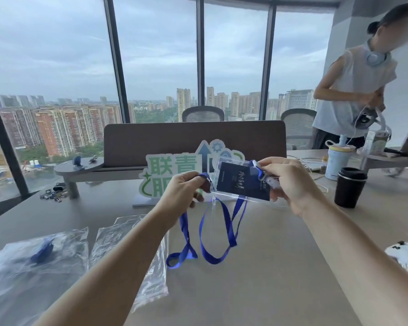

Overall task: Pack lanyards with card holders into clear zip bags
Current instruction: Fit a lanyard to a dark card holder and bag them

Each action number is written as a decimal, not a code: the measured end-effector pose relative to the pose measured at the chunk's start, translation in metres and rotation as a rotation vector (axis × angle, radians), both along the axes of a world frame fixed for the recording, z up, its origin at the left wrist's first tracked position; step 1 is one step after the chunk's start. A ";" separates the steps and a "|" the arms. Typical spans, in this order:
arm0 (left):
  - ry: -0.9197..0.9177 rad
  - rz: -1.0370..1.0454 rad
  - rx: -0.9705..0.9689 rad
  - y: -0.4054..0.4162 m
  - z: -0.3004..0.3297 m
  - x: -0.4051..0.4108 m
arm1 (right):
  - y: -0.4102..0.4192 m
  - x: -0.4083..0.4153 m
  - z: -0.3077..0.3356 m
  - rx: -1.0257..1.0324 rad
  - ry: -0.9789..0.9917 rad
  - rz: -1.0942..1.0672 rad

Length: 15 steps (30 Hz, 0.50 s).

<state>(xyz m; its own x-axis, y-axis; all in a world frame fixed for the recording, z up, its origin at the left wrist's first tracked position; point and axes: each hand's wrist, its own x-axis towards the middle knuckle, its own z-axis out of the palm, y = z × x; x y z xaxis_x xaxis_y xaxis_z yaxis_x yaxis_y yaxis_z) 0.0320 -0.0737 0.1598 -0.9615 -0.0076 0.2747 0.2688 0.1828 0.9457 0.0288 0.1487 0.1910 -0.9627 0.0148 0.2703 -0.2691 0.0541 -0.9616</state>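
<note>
While the blue lanyard (212, 234) is held up above the tabletop (269, 267), its strap is pinched in the closed fingers (199, 178) of the left hand (181, 194), apparently so the loose loops below can be gathered. The clear card holder (242, 182), with a dark card inside, is gripped at its clip end by the right hand (285, 182), fingers (272, 164) closed. Beneath the left fingers, empty clear zip bags (130, 245) lie flat, and one bag already filled (45, 250) rests further left. Only the head view is given.
</note>
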 end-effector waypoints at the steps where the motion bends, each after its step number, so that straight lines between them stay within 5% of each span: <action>1: -0.004 -0.015 0.079 -0.003 0.003 0.001 | 0.002 -0.001 -0.002 0.000 -0.011 -0.028; 3: 0.009 -0.053 0.201 -0.009 0.009 0.003 | 0.005 -0.003 -0.006 -0.023 -0.038 -0.093; 11: -0.043 -0.328 0.197 -0.017 0.010 0.006 | 0.001 0.000 -0.004 -0.299 0.022 -0.059; 15: -0.224 -0.519 0.286 -0.019 0.002 0.007 | 0.000 0.001 -0.003 -0.298 0.003 -0.063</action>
